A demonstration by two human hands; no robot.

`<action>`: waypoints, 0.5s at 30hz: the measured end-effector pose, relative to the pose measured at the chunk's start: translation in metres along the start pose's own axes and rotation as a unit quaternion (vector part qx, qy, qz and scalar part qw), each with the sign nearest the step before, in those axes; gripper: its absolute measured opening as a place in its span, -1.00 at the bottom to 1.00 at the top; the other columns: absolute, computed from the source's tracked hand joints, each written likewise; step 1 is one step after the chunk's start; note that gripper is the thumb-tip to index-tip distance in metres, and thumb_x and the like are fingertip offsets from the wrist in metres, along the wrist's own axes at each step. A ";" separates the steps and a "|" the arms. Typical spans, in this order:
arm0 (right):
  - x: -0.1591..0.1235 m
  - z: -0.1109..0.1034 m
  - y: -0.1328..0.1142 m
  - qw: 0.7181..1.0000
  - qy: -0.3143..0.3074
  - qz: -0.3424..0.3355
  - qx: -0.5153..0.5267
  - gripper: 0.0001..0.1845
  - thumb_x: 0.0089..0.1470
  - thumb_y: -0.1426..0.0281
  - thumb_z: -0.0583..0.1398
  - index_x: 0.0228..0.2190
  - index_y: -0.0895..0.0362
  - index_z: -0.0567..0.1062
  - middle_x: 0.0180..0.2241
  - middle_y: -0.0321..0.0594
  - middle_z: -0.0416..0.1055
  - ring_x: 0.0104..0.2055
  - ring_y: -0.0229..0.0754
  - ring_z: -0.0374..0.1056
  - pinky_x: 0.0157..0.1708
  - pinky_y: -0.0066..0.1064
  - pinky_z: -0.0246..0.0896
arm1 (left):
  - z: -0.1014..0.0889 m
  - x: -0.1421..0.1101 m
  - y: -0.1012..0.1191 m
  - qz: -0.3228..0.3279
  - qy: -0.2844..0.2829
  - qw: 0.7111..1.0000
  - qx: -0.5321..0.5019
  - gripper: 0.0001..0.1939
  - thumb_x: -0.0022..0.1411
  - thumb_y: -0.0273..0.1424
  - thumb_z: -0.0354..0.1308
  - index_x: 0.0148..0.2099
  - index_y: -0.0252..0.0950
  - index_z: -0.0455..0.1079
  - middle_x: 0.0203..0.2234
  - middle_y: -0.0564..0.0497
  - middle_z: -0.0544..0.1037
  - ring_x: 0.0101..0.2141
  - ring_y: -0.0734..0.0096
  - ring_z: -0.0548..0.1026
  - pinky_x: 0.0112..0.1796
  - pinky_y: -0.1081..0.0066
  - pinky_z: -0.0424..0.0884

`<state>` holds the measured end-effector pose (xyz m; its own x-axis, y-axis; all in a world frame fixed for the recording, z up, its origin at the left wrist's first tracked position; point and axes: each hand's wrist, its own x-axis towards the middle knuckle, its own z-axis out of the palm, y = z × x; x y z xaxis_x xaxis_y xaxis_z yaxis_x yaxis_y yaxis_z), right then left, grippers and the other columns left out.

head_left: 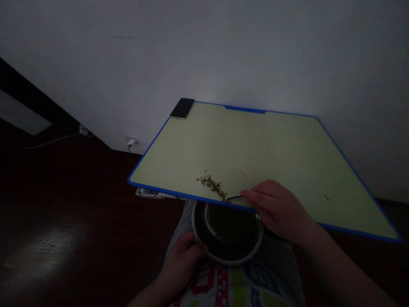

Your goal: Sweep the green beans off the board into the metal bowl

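Note:
A metal bowl [228, 261] rests in my lap, under the near edge of the pale green table [255, 140]. My left hand [183, 260] is closed on the bowl's left rim. Dark green beans, seemingly mung beans, show dimly inside it. A trail of small loose beans [211, 184] lies on the tabletop and runs down to the blue edge above the bowl. My right hand [277, 209] is at that edge, its fingers pinched on a thin flat piece with a dark curved edge [234, 198]. This piece touches the near end of the bean trail; its kind is unclear.
A black smartphone [182, 108] lies on the table's far left corner. A pale mark [243, 170] and a small brown bit [326, 197] show on the top. The far edge is close to a white wall [223, 51]. A plug [131, 142] sits in the wall socket at left.

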<state>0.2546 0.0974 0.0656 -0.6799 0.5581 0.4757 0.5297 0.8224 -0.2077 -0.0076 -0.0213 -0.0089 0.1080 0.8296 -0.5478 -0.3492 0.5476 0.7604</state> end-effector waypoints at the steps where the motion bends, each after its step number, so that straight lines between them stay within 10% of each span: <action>1: 0.000 0.001 -0.001 1.000 0.002 -0.002 -0.003 -0.63 0.32 0.59 0.13 0.01 0.12 0.64 -0.28 -0.13 0.67 -0.29 -0.11 0.53 -0.22 -0.24 0.44 | 0.000 0.000 0.001 -0.007 -0.002 1.000 -0.004 -0.90 0.00 -0.38 0.40 -0.35 -0.23 0.69 -0.43 -0.05 0.78 -0.29 -0.06 0.70 -0.06 0.04 0.59; 15: -0.002 -0.003 -0.008 0.997 0.029 0.031 -0.067 -0.67 0.35 0.58 0.10 -0.02 0.22 0.63 -0.29 -0.10 0.68 -0.30 -0.10 0.55 -0.25 -0.25 0.43 | 0.002 0.000 0.006 -0.026 -0.004 0.999 -0.024 -0.87 -0.04 -0.38 0.41 -0.35 -0.21 0.71 -0.43 -0.01 0.80 -0.26 -0.07 0.72 -0.03 0.05 0.55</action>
<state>0.2533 0.0894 0.0683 -0.6151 0.5970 0.5149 0.6354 0.7621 -0.1245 -0.0084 -0.0180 -0.0035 0.1337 0.8012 -0.5832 -0.3878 0.5839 0.7132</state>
